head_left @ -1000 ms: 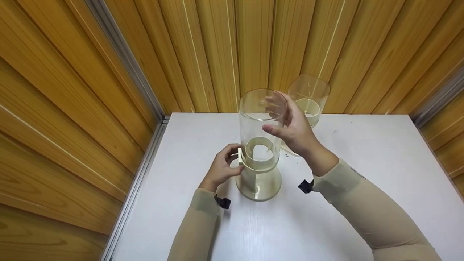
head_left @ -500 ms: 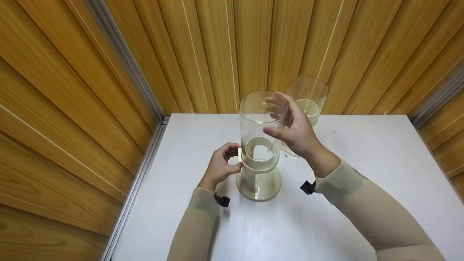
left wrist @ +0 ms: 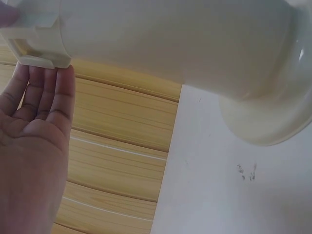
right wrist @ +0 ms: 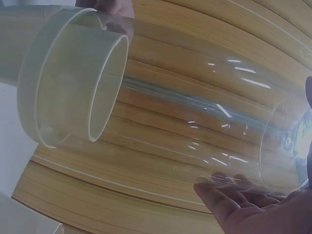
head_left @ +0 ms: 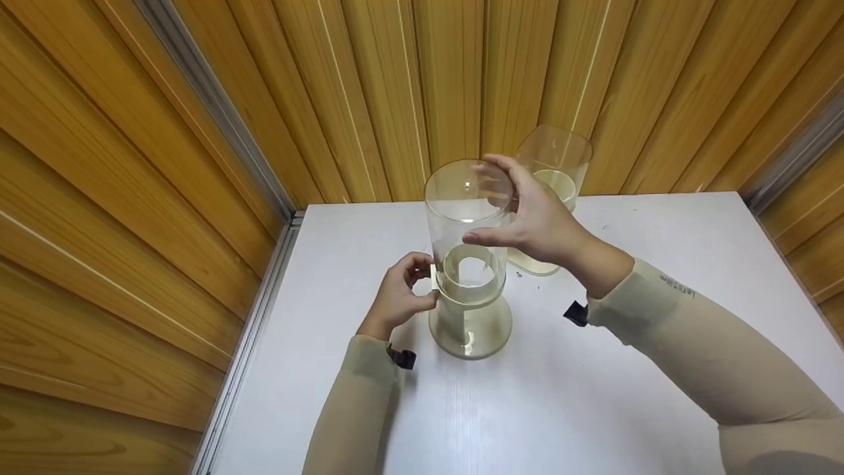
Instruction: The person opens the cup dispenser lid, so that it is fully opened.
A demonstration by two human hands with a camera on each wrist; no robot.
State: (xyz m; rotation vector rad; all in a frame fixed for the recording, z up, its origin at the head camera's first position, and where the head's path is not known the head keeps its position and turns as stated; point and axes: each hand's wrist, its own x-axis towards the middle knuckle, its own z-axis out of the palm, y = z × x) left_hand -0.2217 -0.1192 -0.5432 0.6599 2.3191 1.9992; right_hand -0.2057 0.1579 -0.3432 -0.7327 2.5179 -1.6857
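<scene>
A clear, open-topped cylinder (head_left: 448, 227) stands upright in the collar of a cream stand with a round flared base (head_left: 493, 333). My left hand (head_left: 395, 297) pinches a small cream tab on the left of that collar; in the left wrist view, the fingertips lie under the slotted tab (left wrist: 41, 61). My right hand (head_left: 542, 221) holds the cylinder near its top from the right, thumb in front and fingers behind, seen through the wall. In the right wrist view, a cream inner ring (right wrist: 78, 83) sits inside the cylinder's lower end.
Behind my right hand stands a second clear cylinder (head_left: 560, 145) with a slanted top and its own cream ring and base (head_left: 537, 264). Everything rests on a white table (head_left: 646, 244), backed by wood-panelled walls (head_left: 455, 79).
My right wrist has turned and its forearm has swung outward to the right, with the hand still on the cylinder. The left hand keeps its pinch on the tab. The head view has shifted slightly.
</scene>
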